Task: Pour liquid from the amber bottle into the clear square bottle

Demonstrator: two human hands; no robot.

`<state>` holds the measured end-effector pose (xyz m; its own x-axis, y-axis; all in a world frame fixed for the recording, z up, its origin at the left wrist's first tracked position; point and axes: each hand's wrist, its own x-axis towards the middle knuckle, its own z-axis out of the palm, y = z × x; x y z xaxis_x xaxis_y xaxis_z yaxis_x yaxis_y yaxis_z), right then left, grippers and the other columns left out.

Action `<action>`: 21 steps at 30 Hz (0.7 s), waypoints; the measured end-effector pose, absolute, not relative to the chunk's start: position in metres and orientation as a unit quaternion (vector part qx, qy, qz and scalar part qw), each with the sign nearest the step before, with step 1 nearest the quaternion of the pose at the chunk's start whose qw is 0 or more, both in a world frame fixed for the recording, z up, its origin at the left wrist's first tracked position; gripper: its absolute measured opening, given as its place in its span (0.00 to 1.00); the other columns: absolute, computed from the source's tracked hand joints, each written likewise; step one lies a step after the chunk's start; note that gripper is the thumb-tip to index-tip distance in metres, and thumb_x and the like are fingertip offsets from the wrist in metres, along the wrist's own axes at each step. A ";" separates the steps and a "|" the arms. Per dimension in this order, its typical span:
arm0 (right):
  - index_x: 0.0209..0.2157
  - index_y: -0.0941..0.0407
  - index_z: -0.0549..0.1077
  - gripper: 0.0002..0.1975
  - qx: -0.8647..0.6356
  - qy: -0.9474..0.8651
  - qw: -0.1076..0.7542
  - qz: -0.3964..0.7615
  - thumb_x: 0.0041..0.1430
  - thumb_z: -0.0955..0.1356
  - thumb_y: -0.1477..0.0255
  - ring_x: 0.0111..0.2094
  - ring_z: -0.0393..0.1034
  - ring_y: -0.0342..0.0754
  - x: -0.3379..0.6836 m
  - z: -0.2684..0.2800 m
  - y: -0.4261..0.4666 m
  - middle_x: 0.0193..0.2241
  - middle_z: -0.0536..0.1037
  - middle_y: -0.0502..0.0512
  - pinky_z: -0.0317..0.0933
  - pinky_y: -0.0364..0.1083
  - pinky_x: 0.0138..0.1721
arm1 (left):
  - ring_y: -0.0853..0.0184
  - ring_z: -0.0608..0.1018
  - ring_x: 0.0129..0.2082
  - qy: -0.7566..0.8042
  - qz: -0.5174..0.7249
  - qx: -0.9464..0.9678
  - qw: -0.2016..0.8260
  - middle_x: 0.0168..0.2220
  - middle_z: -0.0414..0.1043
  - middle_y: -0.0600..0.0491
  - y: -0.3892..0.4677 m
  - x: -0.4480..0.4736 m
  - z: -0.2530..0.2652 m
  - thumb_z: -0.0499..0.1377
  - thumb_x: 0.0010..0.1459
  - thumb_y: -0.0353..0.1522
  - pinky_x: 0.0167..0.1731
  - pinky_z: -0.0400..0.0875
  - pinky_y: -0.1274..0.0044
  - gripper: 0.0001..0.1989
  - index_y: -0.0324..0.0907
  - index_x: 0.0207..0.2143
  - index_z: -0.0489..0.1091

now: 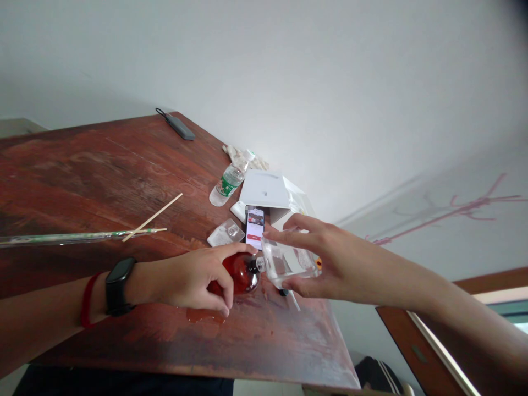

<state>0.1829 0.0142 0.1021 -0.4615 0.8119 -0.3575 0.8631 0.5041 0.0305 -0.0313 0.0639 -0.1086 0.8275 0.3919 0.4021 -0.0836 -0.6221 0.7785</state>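
Note:
My left hand (204, 275), with a black band and a red cord at the wrist, curls over a round bottle of red liquid (243, 269). A black piece sits at that bottle's neck. My right hand (325, 256) grips a clear bottle (284, 261) with thumb and fingers on opposite sides. The clear bottle is tipped so its threaded neck meets the black piece; I cannot tell whether liquid is flowing. A lit phone (254, 228) leans just beyond the two bottles. Below my left hand, a small puddle (205, 315) wets the wooden table (103, 176).
Behind the phone stands a white box (264, 188). Near it are a water bottle with a green label (226, 183) and a clear plastic piece (226, 234). Wooden chopsticks (154, 215) and a long wrapped packet (78, 237) lie leftward. A grey device (180, 127) rests at the far edge.

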 end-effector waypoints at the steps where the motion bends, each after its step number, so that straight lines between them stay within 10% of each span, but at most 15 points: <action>1: 0.68 0.49 0.74 0.31 0.494 0.849 0.169 -0.079 0.65 0.75 0.62 0.51 0.77 0.60 0.182 0.103 0.014 0.54 0.77 0.62 0.73 0.56 0.49 | 0.52 0.69 0.73 0.092 0.278 0.857 0.423 0.77 0.60 0.55 0.064 -0.031 -0.109 0.74 0.58 0.26 0.71 0.63 0.72 0.07 0.49 0.32 0.88; 21: 0.62 0.52 0.79 0.26 0.444 0.871 0.201 -0.054 0.63 0.76 0.69 0.54 0.77 0.61 0.163 0.110 0.021 0.56 0.79 0.63 0.73 0.57 0.55 | 0.54 0.67 0.74 0.095 0.266 0.864 0.416 0.75 0.63 0.58 0.064 -0.032 -0.108 0.74 0.59 0.26 0.70 0.63 0.76 0.08 0.50 0.33 0.88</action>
